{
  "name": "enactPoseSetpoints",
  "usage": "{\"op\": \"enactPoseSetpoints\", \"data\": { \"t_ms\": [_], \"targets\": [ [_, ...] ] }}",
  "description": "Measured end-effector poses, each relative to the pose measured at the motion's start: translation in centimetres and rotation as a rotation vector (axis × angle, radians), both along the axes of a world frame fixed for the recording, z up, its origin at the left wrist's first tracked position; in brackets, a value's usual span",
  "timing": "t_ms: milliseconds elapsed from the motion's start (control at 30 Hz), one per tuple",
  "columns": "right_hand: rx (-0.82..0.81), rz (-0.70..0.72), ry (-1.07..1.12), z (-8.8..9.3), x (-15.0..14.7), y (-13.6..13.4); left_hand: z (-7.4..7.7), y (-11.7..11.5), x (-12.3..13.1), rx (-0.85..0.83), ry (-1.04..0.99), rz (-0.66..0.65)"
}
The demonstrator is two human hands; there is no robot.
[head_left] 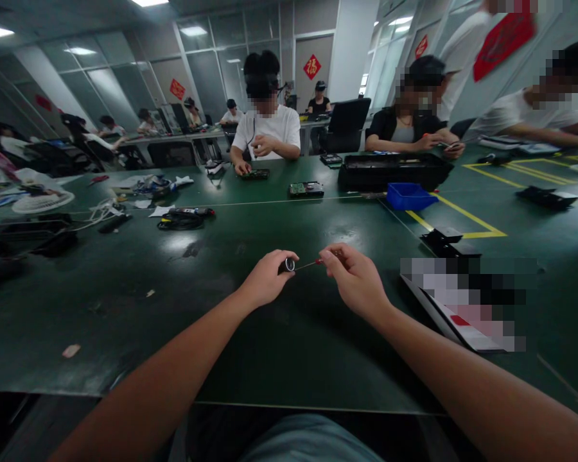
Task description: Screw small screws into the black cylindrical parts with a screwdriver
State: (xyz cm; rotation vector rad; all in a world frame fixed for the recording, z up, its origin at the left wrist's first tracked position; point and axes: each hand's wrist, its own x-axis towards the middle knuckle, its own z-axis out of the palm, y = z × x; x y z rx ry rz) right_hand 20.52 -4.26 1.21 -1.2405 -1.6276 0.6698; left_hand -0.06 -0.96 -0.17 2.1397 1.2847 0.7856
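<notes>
While a small dark cylinder (283, 265) is held at frame center, clamped in the left grip (266, 277), a thin red-collared tool (319, 261) is pinched in the right grip (359, 281), just right of center. Shaft is pointed at the cylinder; contact can't be confirmed. Both are held over the green surface (289, 359). Blue bin (408, 196) is seen upper right.

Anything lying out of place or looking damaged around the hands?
Slightly: a pale scrap and a smaller bit lie loose on the green tabletop, left of the hands, like stray litter. The black cylinder in the left hand and the thin tool in the right hand show no obvious damage, though they're small in view.
</notes>
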Motion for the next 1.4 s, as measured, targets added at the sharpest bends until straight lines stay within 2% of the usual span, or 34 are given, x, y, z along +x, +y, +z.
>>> {"op": "enactPoseSetpoints", "data": {
  "t_ms": [100, 200, 267, 367, 633, 867, 1100, 1300, 1400],
  "targets": [
    [0.041, -0.049, 0.039, 0.26, 0.21, -0.15, 0.07, -0.03, -0.28, 0.048, 0.036, -0.022],
    [0.088, -0.077, 0.13, 0.38, 0.3, -0.2, -0.08, -0.09, -0.34, 0.019, 0.029, 0.038],
    [0.106, -0.063, 0.188, 0.38, 0.3, -0.12, -0.08, -0.13, -0.3, 0.005, 0.018, 0.075],
    [0.095, -0.023, 0.217, 0.31, 0.24, 0.08, 0.06, -0.14, -0.26, 0.043, 0.017, 0.055],
    [0.044, -0.008, 0.128, 0.35, 0.26, 0.17, 0.09, -0.03, -0.41, 0.099, 0.033, 0.002],
    [0.019, -0.129, -0.114, 1.04, 0.54, 0.1, 0.02, 0.12, -0.5, 0.095, 0.089, 0.0],
    [0.037, 0.045, -0.003, 0.53, 0.29, 0.1, -0.03, 0.16, -0.56, 0.079, 0.091, -0.009],
    [-0.047, 0.002, -0.017, 0.49, 0.19, 0.09, -0.05, 0.15, -0.68, 0.095, 0.079, -0.009],
    [-0.027, 0.016, 0.001, 0.25, 0.21, 0.11, -0.08, 0.14, -0.7, 0.097, 0.088, 0.003]
  ]
}}
